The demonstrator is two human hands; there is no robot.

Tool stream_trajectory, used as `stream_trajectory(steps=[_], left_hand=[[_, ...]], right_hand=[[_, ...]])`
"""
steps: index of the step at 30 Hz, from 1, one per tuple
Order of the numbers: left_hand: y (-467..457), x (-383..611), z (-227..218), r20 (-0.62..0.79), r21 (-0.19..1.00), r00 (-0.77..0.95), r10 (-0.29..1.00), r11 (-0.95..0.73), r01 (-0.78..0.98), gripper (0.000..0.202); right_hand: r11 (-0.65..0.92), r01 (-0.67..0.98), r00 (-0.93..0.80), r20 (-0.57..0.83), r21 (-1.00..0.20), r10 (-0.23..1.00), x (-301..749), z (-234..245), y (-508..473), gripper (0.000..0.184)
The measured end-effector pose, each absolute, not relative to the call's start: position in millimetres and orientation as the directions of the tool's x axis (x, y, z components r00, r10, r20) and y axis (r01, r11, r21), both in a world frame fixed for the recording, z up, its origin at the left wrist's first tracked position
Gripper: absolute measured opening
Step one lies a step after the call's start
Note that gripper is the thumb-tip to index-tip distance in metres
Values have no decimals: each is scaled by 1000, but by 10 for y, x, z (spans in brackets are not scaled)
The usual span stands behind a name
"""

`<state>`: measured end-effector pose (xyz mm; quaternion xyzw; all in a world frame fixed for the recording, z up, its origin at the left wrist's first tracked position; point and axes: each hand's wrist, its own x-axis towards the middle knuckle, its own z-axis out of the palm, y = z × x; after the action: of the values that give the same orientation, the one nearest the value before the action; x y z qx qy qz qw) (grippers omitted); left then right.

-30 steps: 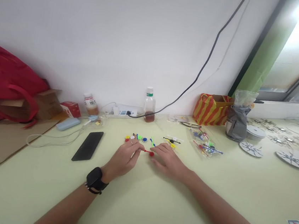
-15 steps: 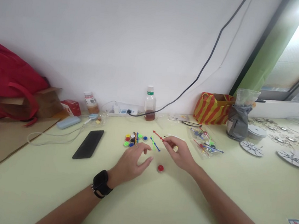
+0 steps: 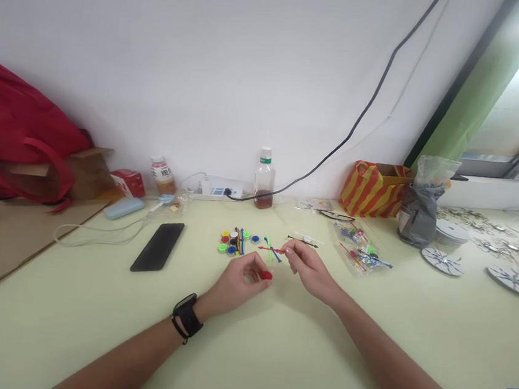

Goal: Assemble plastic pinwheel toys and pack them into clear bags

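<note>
My left hand [image 3: 237, 284], with a black watch on its wrist, pinches a small red round disc [image 3: 266, 276] between thumb and fingers. My right hand [image 3: 311, 270] grips one end of a thin red plastic arrow [image 3: 268, 249], which points left. Just behind the arrow, a green arrow and a blue arrow [image 3: 276, 257] lie crossed on the table. Several coloured round discs [image 3: 222, 248] and upright-lying arrows sit beyond my left hand, with a blue disc [image 3: 255, 239] a little apart. Past my right fingers lie a black arrow [image 3: 304, 242] and a white one.
A black phone [image 3: 157, 247] lies at left, near a pale blue case [image 3: 123, 208] and a white cable. A bottle [image 3: 264, 186] stands by the wall. Clear bags of arrows [image 3: 362, 255], a striped bag [image 3: 373, 191] and white patterned discs [image 3: 442, 261] are on the right.
My left hand has closed on the red disc that lay on the table. The red arrow in my right hand has come down and turned nearly level.
</note>
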<state>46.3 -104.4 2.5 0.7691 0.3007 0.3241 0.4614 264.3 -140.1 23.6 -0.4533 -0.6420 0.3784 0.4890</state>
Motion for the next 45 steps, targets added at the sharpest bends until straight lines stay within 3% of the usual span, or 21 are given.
stream_trajectory(steps=[3, 6, 17, 26, 34, 41, 45], left_hand=[[-952, 471, -27, 128, 974, 538, 833, -208, 91, 30], [-919, 482, -10, 97, 991, 530, 842, -134, 31, 34], [-947, 473, 51, 237, 967, 494, 837, -254, -32, 25], [-918, 425, 18, 338, 904, 535, 774, -426, 46, 18], [-988, 452, 119, 317, 915, 577, 753, -403, 24, 19], [-982, 463, 163, 197, 972, 645, 738, -231, -34, 22], [-927, 465, 135, 179, 982, 563, 807, -178, -57, 27]], right_hand=[[297, 94, -186, 276, -950, 943, 2587, 208, -1412, 33], [306, 84, -228, 281, -948, 932, 2562, 162, -1414, 29], [398, 349, -219, 338, -849, 915, 2609, 127, -1411, 17], [368, 282, -225, 312, -886, 923, 2615, 167, -1425, 20], [357, 280, -198, 310, -891, 930, 2623, 130, -1401, 24], [365, 187, -155, 339, -912, 928, 2631, 129, -1380, 33], [455, 329, -48, 466, -827, 883, 2656, 128, -1385, 34]])
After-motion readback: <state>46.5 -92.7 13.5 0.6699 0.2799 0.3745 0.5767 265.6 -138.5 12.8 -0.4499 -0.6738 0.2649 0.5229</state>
